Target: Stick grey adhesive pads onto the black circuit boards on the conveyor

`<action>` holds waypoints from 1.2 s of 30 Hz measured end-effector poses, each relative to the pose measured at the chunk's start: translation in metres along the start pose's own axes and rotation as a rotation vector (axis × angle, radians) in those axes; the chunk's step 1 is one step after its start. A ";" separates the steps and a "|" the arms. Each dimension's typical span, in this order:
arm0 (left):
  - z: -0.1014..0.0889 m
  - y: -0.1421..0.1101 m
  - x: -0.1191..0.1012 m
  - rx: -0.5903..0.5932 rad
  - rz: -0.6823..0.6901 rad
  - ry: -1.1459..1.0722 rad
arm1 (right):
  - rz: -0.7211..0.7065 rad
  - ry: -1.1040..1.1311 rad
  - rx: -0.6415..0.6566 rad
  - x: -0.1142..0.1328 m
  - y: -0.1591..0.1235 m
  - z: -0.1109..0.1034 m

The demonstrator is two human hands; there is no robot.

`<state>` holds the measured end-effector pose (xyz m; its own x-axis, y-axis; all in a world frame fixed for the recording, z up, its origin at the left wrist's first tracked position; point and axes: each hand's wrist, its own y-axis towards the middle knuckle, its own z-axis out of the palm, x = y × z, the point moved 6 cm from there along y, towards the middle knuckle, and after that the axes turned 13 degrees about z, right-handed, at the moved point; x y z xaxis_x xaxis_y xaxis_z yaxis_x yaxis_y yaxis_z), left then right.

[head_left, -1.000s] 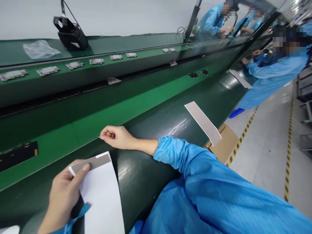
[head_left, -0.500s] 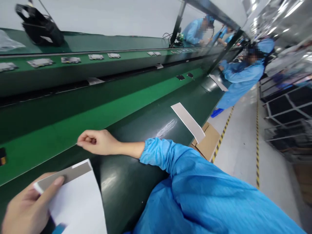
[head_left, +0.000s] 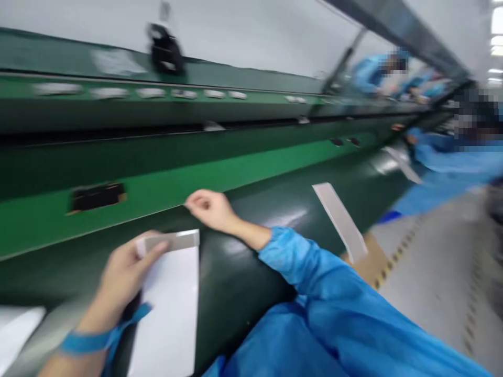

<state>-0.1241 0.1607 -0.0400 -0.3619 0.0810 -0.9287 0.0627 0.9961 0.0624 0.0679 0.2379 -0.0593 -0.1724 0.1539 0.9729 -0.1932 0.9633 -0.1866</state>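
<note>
My left hand (head_left: 131, 269), with a blue band at the wrist, pinches a white sheet (head_left: 168, 309) near its top edge. A grey strip (head_left: 184, 240) runs across that end, and my thumb lies over it. The sheet hangs down toward me above the dark green bench. My right hand (head_left: 212, 209) is closed, thumb and finger pressed together beside the edge of the bright green belt (head_left: 220, 175). Whatever it pinches, if anything, is too small to make out. A black flat part (head_left: 98, 197) lies on the belt, left of my right hand.
A long pale strip (head_left: 341, 222) lies on the bench at right, overhanging its edge above a cardboard box (head_left: 373, 259). Several small boards (head_left: 149, 92) line the upper shelf, below a black object (head_left: 167, 52). Co-workers in blue (head_left: 451, 152) sit farther along. White paper (head_left: 18, 335) lies at lower left.
My view has swung left, so the scene sits farther right. The black part and the white paper at lower left have come into view. Both hands keep their grips.
</note>
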 end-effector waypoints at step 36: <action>0.014 -0.011 0.010 0.134 0.189 -0.396 | 0.008 -0.740 0.404 0.057 0.132 0.140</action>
<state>-0.1155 0.1503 -0.0554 0.0488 0.2152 -0.9753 0.2225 0.9496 0.2207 -0.1028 0.3434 -0.0472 -0.7364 -0.1588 0.6576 -0.4957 0.7882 -0.3648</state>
